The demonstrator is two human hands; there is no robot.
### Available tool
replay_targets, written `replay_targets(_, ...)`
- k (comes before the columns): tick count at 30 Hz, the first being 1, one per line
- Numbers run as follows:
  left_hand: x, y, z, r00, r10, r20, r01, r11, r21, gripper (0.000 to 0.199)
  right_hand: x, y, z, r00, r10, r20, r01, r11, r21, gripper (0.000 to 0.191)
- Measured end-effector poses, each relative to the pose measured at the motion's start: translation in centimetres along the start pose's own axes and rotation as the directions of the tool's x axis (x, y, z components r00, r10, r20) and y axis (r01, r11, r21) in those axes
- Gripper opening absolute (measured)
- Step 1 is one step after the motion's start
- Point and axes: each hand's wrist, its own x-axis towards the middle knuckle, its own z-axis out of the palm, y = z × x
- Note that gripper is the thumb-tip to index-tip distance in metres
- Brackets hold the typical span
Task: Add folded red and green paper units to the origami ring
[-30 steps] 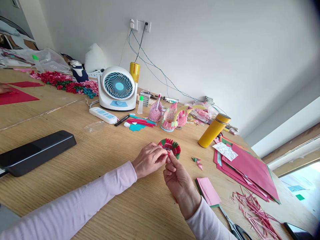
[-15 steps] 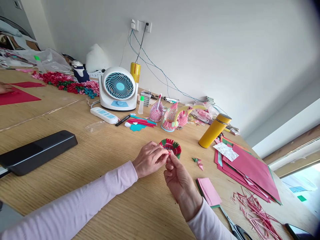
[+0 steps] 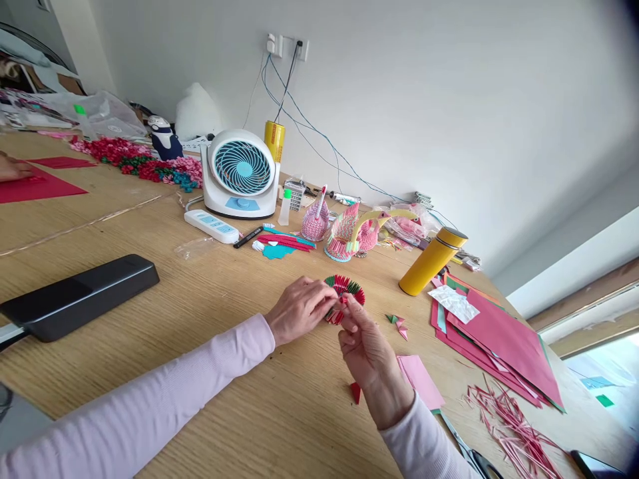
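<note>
A red and green ring of folded paper pieces point(image 3: 353, 287) lies in front of me on the wooden table. My left hand point(image 3: 299, 309) is closed at its left edge, fingertips pinching the rim; they partly hide it. Between the thumb and finger of my right hand point(image 3: 368, 342) is a small red folded paper piece point(image 3: 343, 301), held over the ring's near side. A loose red folded triangle point(image 3: 355, 392) sits beside my right wrist. Green and pink folded pieces point(image 3: 398, 324) lie to the right of the ring.
Pink paper slips point(image 3: 419, 380), scissors point(image 3: 464, 446) and thin paper strips point(image 3: 514, 426) are at right. Behind them are red sheets point(image 3: 504, 339) and a yellow flask point(image 3: 433, 261). Paper swans point(image 3: 344, 233) and a fan point(image 3: 242, 173) stand farther back. Another person's hand point(image 3: 12, 167) is at far left.
My right hand has drawn slightly right, away from my left fingertips, with the red piece in its pinch. The red triangle by my wrist has come into sight. The view has shifted slightly.
</note>
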Motion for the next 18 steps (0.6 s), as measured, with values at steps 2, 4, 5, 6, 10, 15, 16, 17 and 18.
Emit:
replay_targets(2, 0.0, -1.0, -0.3, 0.996, -0.063, 0.061, 0.065, 0.998, -0.028, 0.014, 0.5, -0.7, -0.2, 0.993, -0.114, 0.026, 0.115, 0.991, -0.072, 0.028)
replay_targets(4, -0.2, -2.1, -0.3, 0.985, -0.086, 0.148, 0.095, 0.994, -0.054, 0.016, 1.0, -1.2, -0.6, 0.978, -0.204, 0.046, 0.209, 0.964, -0.166, 0.031)
replay_targets(5, -0.4, -2.6, -0.2, 0.978, -0.087, 0.188, 0.102, 0.992, -0.071, 0.017, 1.2, -1.3, -0.8, 0.970, -0.237, 0.059, 0.244, 0.944, -0.221, 0.032)
replay_targets(6, -0.6, -3.1, -0.1, 0.971, -0.083, 0.222, 0.105, 0.990, -0.091, 0.018, 1.5, -1.4, -1.0, 0.962, -0.263, 0.072, 0.273, 0.921, -0.278, 0.033)
replay_targets(10, -1.2, -3.9, 0.6, 0.958, -0.049, 0.281, 0.104, 0.978, -0.183, 0.021, 2.1, -1.2, -1.7, 0.933, -0.333, 0.138, 0.357, 0.795, -0.490, 0.039)
replay_targets(15, -1.0, -3.2, 1.1, 0.964, -0.007, 0.264, 0.070, 0.971, -0.230, 0.018, 2.7, -1.1, -2.4, 0.897, -0.350, 0.271, 0.438, 0.611, -0.659, 0.044)
replay_targets(16, -0.9, -3.0, 1.2, 0.966, -0.005, 0.258, 0.069, 0.969, -0.237, 0.017, 2.8, -1.2, -2.5, 0.895, -0.342, 0.287, 0.442, 0.586, -0.679, 0.045)
replay_targets(17, -0.9, -2.9, 1.3, 0.968, -0.005, 0.251, 0.068, 0.968, -0.243, 0.016, 2.9, -1.2, -2.6, 0.895, -0.331, 0.299, 0.442, 0.567, -0.695, 0.045)
replay_targets(18, -0.8, -2.8, 1.4, 0.970, -0.006, 0.243, 0.068, 0.966, -0.248, 0.016, 3.0, -1.3, -2.7, 0.895, -0.323, 0.308, 0.442, 0.552, -0.707, 0.045)
